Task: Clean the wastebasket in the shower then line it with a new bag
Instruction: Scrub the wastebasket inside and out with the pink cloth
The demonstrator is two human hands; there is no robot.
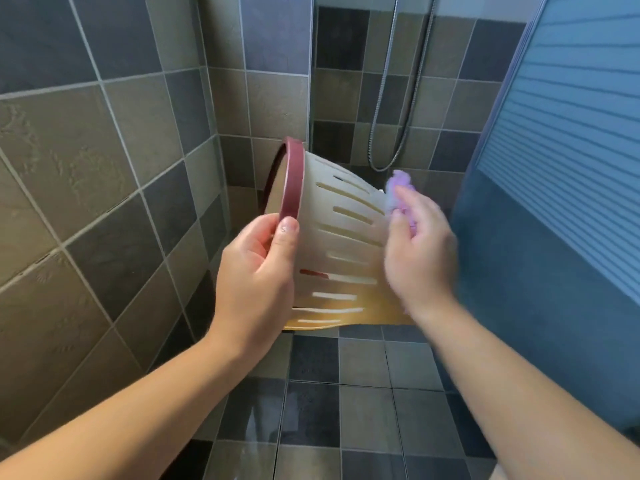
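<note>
A cream wastebasket (341,244) with slotted sides and a dark red rim is held in the air on its side, its mouth turned to the left wall. My left hand (258,275) grips it at the rim, thumb on the outside. My right hand (417,247) presses a purple cloth (398,192) against the basket's bottom end. The right hand is blurred. The inside of the basket is hidden.
Tiled walls stand close on the left and behind. A metal shower hose (388,133) hangs in a loop at the back. A blue glass panel (561,202) closes the right side. The tiled floor (346,410) below looks wet.
</note>
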